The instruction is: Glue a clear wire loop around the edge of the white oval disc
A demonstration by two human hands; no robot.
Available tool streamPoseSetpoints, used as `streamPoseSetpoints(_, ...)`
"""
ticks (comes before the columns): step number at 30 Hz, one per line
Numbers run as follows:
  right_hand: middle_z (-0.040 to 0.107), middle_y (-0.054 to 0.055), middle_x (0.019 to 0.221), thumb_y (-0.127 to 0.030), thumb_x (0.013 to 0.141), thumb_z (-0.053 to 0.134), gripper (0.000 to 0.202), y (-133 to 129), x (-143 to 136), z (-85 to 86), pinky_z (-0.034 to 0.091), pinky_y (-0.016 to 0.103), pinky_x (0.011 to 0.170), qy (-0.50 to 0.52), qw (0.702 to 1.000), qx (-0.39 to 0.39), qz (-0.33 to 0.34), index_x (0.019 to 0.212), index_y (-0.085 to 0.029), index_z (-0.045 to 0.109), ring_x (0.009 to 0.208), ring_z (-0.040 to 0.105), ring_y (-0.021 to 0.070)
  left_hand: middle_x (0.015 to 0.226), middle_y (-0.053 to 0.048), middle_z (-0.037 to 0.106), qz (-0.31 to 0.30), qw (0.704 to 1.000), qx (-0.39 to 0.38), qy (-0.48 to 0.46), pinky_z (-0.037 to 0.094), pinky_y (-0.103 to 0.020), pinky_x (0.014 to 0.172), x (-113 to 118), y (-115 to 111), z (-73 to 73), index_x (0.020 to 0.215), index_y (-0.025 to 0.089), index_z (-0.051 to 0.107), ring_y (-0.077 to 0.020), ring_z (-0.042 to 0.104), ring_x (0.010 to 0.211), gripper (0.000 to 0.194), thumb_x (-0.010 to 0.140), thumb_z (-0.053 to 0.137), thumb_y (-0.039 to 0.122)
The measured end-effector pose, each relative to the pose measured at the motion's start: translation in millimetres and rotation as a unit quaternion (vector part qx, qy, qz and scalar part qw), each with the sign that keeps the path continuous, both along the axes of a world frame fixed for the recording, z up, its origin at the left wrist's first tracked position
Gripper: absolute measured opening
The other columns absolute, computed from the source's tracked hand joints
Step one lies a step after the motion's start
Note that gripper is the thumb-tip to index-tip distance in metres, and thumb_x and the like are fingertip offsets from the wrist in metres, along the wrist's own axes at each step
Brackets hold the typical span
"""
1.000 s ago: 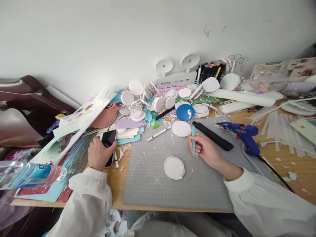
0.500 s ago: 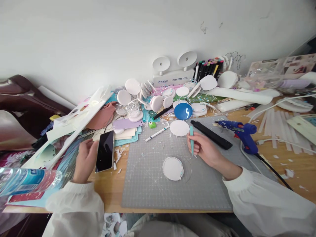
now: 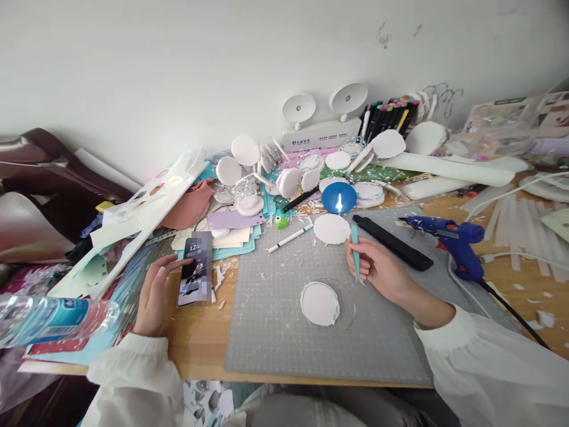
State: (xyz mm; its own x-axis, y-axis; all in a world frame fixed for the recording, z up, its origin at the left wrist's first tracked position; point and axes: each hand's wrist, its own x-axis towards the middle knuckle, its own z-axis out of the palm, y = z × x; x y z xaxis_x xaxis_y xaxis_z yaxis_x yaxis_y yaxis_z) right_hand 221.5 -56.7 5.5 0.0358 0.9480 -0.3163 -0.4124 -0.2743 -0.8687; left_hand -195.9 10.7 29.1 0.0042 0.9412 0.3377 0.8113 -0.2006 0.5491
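Note:
My left hand [image 3: 154,293] rests at the left of a phone [image 3: 196,268] that lies flat on the wooden desk with its screen lit; my fingertips touch its left edge. My right hand [image 3: 381,270] is closed around a thin teal craft knife [image 3: 354,250], held upright over the grey cutting mat [image 3: 284,332]. A white foam disc [image 3: 319,303] lies on a clear round sheet on the mat, just below and left of my right hand. A second white disc [image 3: 331,228] sits at the mat's far edge.
A blue glue gun [image 3: 453,242] with its cord lies right of the mat, a black bar [image 3: 393,242] beside it. Piles of white discs, paper sheets and markers [image 3: 386,115] crowd the back. A water bottle [image 3: 48,317] lies at the left edge.
My left hand has let go of the phone and set it flat on the desk; its screen has lit up. My right hand has stayed in place with the knife.

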Motion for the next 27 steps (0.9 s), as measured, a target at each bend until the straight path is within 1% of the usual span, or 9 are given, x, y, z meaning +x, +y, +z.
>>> streamPoseSetpoints(2,0.030,-0.007,0.051,-0.034,0.079,0.065,0.030,0.0,0.0,-0.4,0.025,0.021,0.041,-0.001,1.000,0.002,-0.002,0.061,-0.020,0.046,0.044,0.026,0.0073,0.121,-0.009,0.066,-0.016,1.000,-0.003,-0.020,0.036,-0.043,0.111,0.7,-0.4,1.6,0.119,0.018,0.050,-0.0250,0.052,0.126,0.045,0.097,0.023,0.047)
streamPoseSetpoints(3,0.031,-0.007,0.051,-0.034,0.079,0.065,0.029,0.0,-0.2,-0.3,0.026,0.021,0.041,-0.002,1.000,0.003,-0.004,0.062,-0.020,0.047,0.044,0.026,0.0073,0.123,-0.010,0.065,-0.023,0.999,-0.001,-0.038,0.033,-0.044,0.112,0.8,-1.2,2.5,0.120,0.018,0.049,-0.0254,0.050,0.128,0.045,0.097,0.024,0.047)
streamPoseSetpoints(5,0.030,-0.007,0.052,-0.034,0.080,0.065,0.028,0.1,-0.6,0.1,0.026,0.021,0.041,-0.001,1.000,0.004,-0.005,0.063,-0.020,0.047,0.044,0.025,0.0073,0.118,-0.011,0.066,-0.033,0.997,0.003,-0.073,0.032,-0.044,0.113,0.9,-3.6,4.1,0.120,0.017,0.048,-0.0256,0.051,0.126,0.045,0.097,0.024,0.047)
streamPoseSetpoints(7,0.030,-0.007,0.051,-0.034,0.080,0.065,0.029,0.2,-1.0,0.8,0.026,0.021,0.041,-0.002,1.000,0.004,-0.004,0.062,-0.020,0.047,0.044,0.025,0.0072,0.111,-0.010,0.069,-0.044,0.995,-0.004,-0.089,0.032,-0.044,0.112,0.9,-6.0,4.9,0.120,0.017,0.048,-0.0257,0.055,0.121,0.045,0.097,0.025,0.048)
streamPoseSetpoints(11,0.029,-0.007,0.051,-0.034,0.081,0.064,0.030,0.2,-1.0,1.0,0.026,0.021,0.041,-0.004,1.000,0.000,-0.001,0.061,-0.020,0.046,0.044,0.026,0.0072,0.107,-0.009,0.071,-0.062,0.996,-0.028,-0.058,0.033,-0.045,0.110,1.4,-8.5,5.3,0.119,0.017,0.051,-0.0265,0.057,0.116,0.046,0.095,0.029,0.050)
streamPoseSetpoints(15,0.029,-0.007,0.050,-0.034,0.081,0.063,0.031,0.8,-0.7,0.4,0.026,0.021,0.041,-0.007,1.000,-0.002,-0.002,0.059,-0.020,0.046,0.044,0.027,0.0074,0.103,-0.011,0.072,-0.053,0.997,0.006,-0.064,0.037,-0.046,0.107,-2.3,-11.7,7.9,0.114,0.014,0.054,-0.0273,0.058,0.113,0.046,0.094,0.030,0.049)
streamPoseSetpoints(19,0.030,-0.007,0.050,-0.034,0.080,0.063,0.031,0.2,-0.7,0.5,0.025,0.022,0.041,-0.008,1.000,-0.005,0.000,0.058,-0.020,0.045,0.043,0.027,0.0075,0.091,-0.009,0.074,-0.064,0.992,0.019,-0.111,0.039,-0.049,0.105,-8.5,-21.9,9.5,0.109,0.016,0.055,-0.0288,0.063,0.106,0.043,0.092,0.032,0.048)
streamPoseSetpoints(22,0.030,-0.007,0.050,-0.032,0.081,0.063,0.031,-0.6,-0.6,0.2,0.025,0.022,0.041,-0.008,1.000,-0.003,0.001,0.058,-0.020,0.045,0.044,0.026,0.0074,0.089,-0.007,0.075,-0.076,0.988,0.009,-0.132,0.039,-0.049,0.104,-8.9,-31.7,7.7,0.109,0.016,0.057,-0.0288,0.066,0.101,0.040,0.092,0.035,0.045)
streamPoseSetpoints(27,0.030,-0.007,0.051,-0.031,0.081,0.062,0.030,-0.3,-0.4,-1.4,0.026,0.022,0.042,-0.008,1.000,0.000,0.001,0.059,-0.020,0.045,0.044,0.026,0.0075,0.093,-0.007,0.075,-0.087,0.991,-0.034,-0.099,0.038,-0.048,0.105,-11.2,-38.0,0.8,0.112,0.017,0.057,-0.0286,0.065,0.102,0.042,0.092,0.035,0.047)
